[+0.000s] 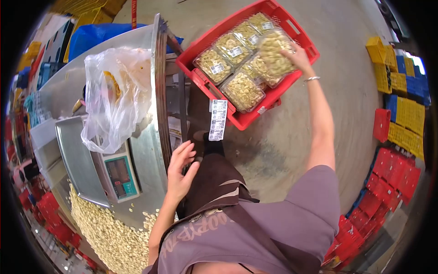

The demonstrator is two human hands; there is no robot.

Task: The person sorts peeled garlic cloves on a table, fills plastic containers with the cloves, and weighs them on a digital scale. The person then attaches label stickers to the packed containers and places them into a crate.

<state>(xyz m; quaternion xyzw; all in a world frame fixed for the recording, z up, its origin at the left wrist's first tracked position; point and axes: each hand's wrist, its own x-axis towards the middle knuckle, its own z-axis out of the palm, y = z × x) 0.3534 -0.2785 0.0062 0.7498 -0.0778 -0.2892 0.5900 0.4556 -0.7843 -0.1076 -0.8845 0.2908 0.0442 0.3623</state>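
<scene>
My right hand (297, 58) grips the edge of a clear plastic box (276, 57) filled with pale, bean-like pieces, held over the right part of a red crate (248, 119). Slight blur softens that box and the hand. Inside the crate sit several more such boxes, among them a lidded box (244, 91) at the near corner; most carry white printed labels. A strip of printed labels (218, 120) hangs at the crate's near left edge. My left hand (181, 171) is empty beside the metal table's edge, its fingers loosely apart.
On the metal table (145, 171) at left stand a weighing scale (119, 176) with a metal tray (82, 160), a crumpled clear plastic bag (116, 96) and a heap of pale pieces (109, 242). Stacked yellow crates (406, 118) and red crates (388, 182) line the right side.
</scene>
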